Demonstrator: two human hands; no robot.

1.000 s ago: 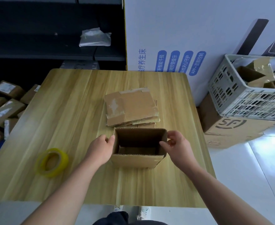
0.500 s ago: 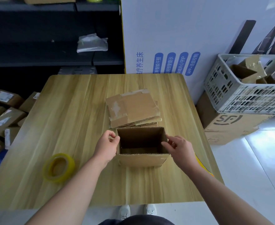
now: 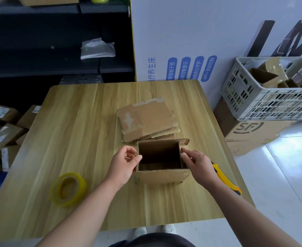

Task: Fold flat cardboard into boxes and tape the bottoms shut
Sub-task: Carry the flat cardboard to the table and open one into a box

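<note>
An opened-up cardboard box (image 3: 161, 175) stands upright on the wooden table (image 3: 79, 139), its top open toward me. My left hand (image 3: 124, 164) pinches the box's left wall at the rim. My right hand (image 3: 197, 165) pinches the right side flap at the rim. Behind the box lies a stack of flat cardboard (image 3: 146, 120). A roll of yellowish clear tape (image 3: 68, 188) lies flat on the table to the left of my left forearm.
A yellow utility knife (image 3: 225, 179) lies near the table's right edge, partly behind my right wrist. A grey plastic crate (image 3: 264, 102) holding folded boxes sits on a large carton at the right. Small parcels lie on the floor at the left. Dark shelving stands behind.
The view has tilted and pulled back, and the knife now shows. Both hands have shifted from the box's sides up to its rim, fingers now pinching the walls.
</note>
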